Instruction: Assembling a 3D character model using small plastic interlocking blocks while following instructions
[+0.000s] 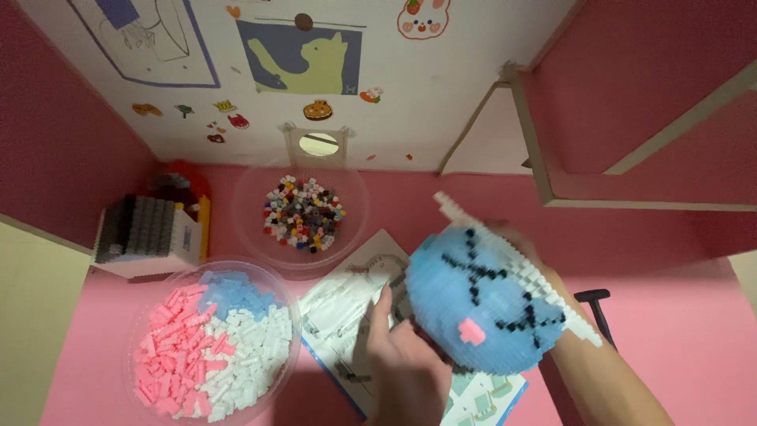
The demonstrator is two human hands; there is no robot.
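Both hands hold the round blue block model (481, 304) above the pink desk (670, 331), over the instruction sheet (347, 315): the left hand (406, 367) has its grip closed on the near left side, and the right hand (544, 276), mostly hidden behind the model, grips the far right side against the white edge. The step in hand appears to be turning or inspecting the model. Adding a piece would call for freeing one hand to reach the near bowl (209, 343) of pink, white and blue blocks or the far bowl (303, 213) of mixed blocks.
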